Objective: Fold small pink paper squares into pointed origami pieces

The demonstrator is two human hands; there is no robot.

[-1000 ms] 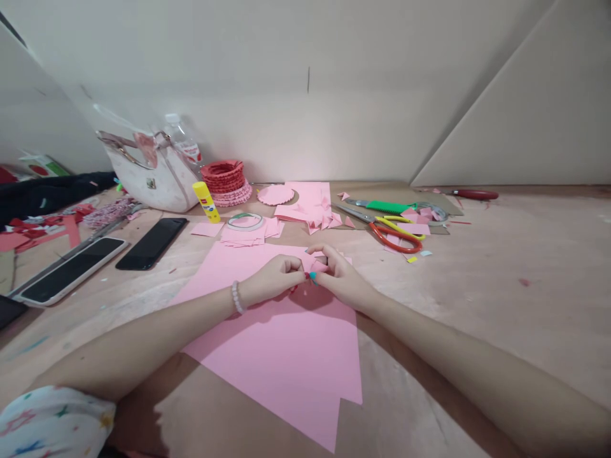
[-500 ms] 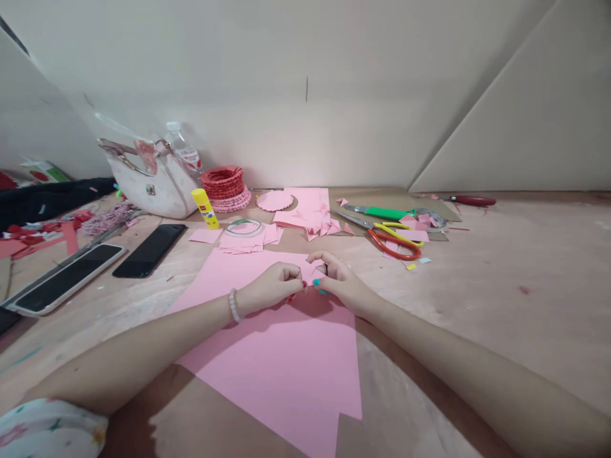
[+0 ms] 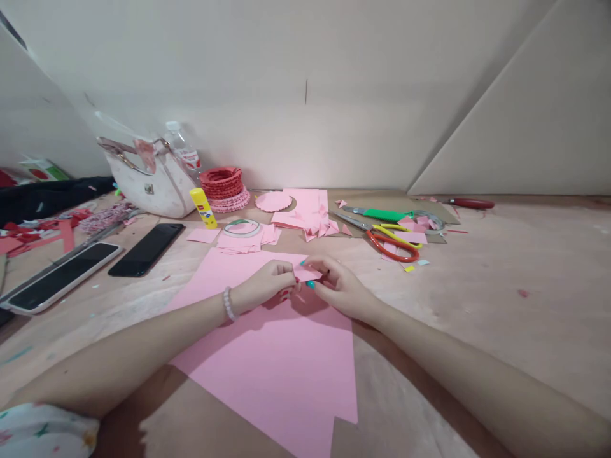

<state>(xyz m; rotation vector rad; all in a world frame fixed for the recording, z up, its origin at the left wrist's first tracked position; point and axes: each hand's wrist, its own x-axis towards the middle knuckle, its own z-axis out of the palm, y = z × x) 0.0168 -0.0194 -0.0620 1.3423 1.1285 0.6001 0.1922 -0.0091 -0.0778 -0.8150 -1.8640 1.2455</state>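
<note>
Both my hands meet over a large pink paper sheet [image 3: 267, 356] lying on the brown table. My left hand [image 3: 265, 287], with a bead bracelet on the wrist, and my right hand [image 3: 337, 286] pinch a small folded pink paper piece [image 3: 306, 273] between their fingertips. The fingers of both hands are curled closed on it. The piece sits just above the sheet's far end.
Beyond the hands lie a stack of small pink squares [image 3: 241, 242], a tape ring [image 3: 242, 227], a yellow glue stick [image 3: 203, 207], pink scraps [image 3: 310, 219], orange and yellow scissors [image 3: 389, 240], a green-handled cutter [image 3: 382, 214]. Two phones [image 3: 143, 249] and a white handbag [image 3: 146, 178] sit left.
The hands have kept working the small pink piece in place; it now shows flatter and wider between the fingertips. The view has shifted slightly.
</note>
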